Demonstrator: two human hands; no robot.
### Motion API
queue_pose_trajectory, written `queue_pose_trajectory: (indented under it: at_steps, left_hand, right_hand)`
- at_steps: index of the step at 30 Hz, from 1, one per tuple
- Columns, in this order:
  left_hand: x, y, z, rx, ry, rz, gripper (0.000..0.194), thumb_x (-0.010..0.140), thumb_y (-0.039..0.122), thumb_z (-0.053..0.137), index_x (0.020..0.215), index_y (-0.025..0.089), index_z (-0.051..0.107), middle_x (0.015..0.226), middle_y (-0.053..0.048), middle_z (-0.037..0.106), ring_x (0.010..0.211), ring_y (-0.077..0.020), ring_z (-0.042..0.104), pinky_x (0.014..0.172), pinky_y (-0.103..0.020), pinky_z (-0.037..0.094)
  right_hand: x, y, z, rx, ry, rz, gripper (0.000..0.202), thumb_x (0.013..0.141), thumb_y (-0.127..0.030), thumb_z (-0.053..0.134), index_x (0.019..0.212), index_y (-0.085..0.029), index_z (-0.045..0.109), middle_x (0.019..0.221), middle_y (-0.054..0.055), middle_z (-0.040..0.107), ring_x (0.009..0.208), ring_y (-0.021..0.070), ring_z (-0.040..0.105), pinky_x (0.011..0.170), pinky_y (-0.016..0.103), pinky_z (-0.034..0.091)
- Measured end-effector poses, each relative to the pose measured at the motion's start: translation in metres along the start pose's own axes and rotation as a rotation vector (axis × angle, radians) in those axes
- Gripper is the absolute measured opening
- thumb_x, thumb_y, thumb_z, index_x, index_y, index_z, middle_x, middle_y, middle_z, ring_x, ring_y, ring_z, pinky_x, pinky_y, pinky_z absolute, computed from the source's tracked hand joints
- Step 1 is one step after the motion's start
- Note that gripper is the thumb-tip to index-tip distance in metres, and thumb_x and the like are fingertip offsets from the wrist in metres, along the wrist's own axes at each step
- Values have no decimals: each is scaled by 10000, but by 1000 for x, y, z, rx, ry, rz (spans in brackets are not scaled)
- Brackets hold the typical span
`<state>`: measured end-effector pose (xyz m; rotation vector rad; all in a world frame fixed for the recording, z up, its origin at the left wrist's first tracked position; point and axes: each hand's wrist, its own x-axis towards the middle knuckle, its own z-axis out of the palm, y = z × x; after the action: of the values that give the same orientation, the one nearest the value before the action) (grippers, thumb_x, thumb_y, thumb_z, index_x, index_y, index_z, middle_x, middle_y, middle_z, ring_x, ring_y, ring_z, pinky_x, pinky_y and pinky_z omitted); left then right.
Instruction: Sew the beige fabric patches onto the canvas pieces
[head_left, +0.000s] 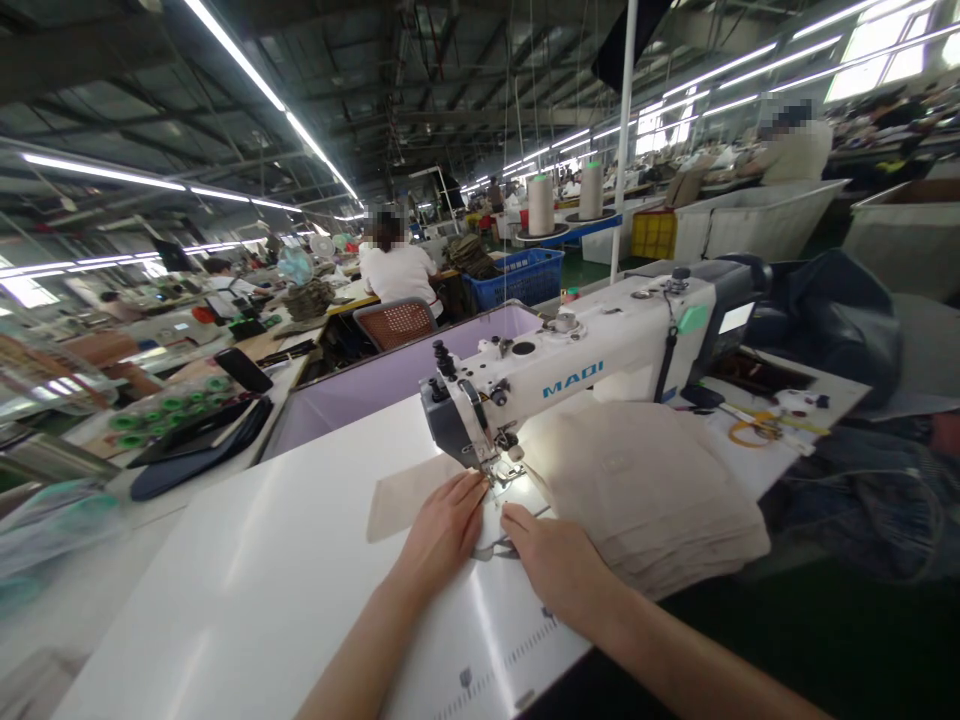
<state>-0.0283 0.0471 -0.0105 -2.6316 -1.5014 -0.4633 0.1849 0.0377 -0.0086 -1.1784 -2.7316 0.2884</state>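
A white sewing machine [585,365] with blue lettering stands on the table, its presser foot [511,470] lit from above. My left hand [448,520] lies palm down with fingers stretched out, the fingertips just left of the foot. Beneath and beyond those fingers is a flat beige fabric piece [401,492]. My right hand [559,560] is at the front edge of the needle plate, its fingertips drawn together. Whatever they pinch, if anything, is hidden. Close by on the right rests a stack of beige fabric pieces [637,480].
Yellow-handled scissors [754,430] and small tools lie right of the machine. Behind the table is a lilac bin [352,390]. Two thread cones [540,205] stand on a blue stand. A co-worker [397,265] sits ahead. Dark fabric [862,500] hangs at the right.
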Motion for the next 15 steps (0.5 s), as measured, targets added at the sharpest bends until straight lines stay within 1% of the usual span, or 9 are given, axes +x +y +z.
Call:
queue_pose_trajectory:
  at_steps: [6,9,12,15]
  left_hand:
    - [1,0,-1,22,-19,11,390,1029,230,401,1340,124,610,1368,-127,646,1284,-257,584,1107,-445,505]
    - [2,0,-2,19,-19,17,389,1019,223,416,1346,137,607,1360,-119,653,1282,-254,588,1102,-435,509]
    - [2,-1,-2,23,-17,20,392,1015,224,419,1346,134,608,1356,-122,656,1283,-263,587,1096,-450,514]
    - [2,-3,-1,39,-22,8,384,1011,225,424,1332,145,619,1360,-116,656,1283,-267,587,1089,-459,514]
  right_hand:
    - [0,-1,-5,9,-36,0,394,948,-58,418,1274,-160,614,1345,147,624,834,208,731,704,296,577]
    - [0,-1,-6,16,-29,1,380,947,-52,416,1242,-160,629,1330,157,629,824,217,732,696,309,578]
    - [0,0,-5,16,-16,-7,362,931,-51,443,1216,-159,638,1319,165,631,800,224,730,673,320,579]
    - [0,0,-5,9,-7,-15,358,934,-57,444,1219,-161,634,1305,152,638,788,224,729,663,324,581]
